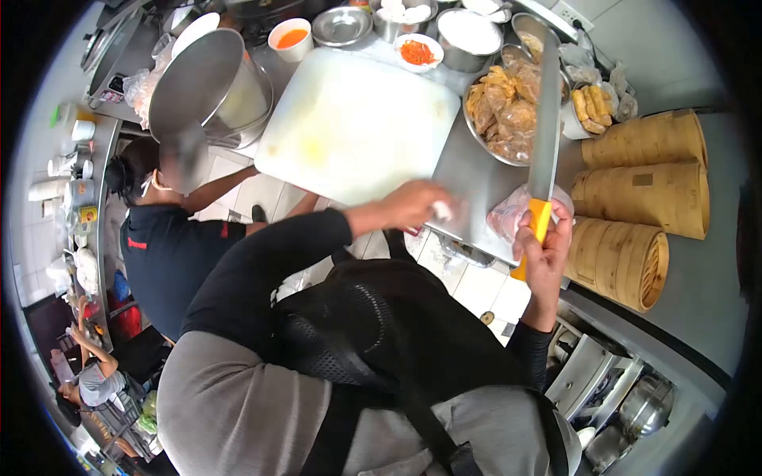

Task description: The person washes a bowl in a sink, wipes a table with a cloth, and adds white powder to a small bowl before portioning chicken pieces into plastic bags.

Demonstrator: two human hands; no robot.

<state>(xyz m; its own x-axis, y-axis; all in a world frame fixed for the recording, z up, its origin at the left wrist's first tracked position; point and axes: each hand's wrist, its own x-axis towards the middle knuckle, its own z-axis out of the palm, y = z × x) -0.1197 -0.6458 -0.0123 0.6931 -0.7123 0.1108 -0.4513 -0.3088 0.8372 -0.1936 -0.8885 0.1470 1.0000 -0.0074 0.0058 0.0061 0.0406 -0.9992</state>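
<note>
A knife [546, 119] with a yellow handle is held in the right hand [544, 252], the fingers being wrapped fully round the handle in a closed fist. Its long, broad blade is pointed away from the person, across the steel counter [468, 178] towards the far edge, and it is seen passing beside a metal bowl of browned meat pieces [502, 107]. Whether the blade is resting on the counter or is raised above it cannot be told.

The left hand [409, 205] is stretched over the near edge of the counter, at the near right corner of a white cutting board [353, 119]. Its fingers are curled, and a small white piece [440, 210] is pinched at their tips; what that piece is cannot be made out.

A clear bag of pale raw meat [506, 216] is laid at the near edge of the counter, between the two hands and just beside the right one.

Three bamboo steamers [647, 190] are laid on their sides at the right end of the counter. Along the far edge a cup of orange sauce [290, 37] and a small dish of chopped red bits [417, 52] are set, and a large steel pot [208, 79] is placed at the left end. Another person in a dark shirt [163, 250] is seen below the counter on the left.
</note>
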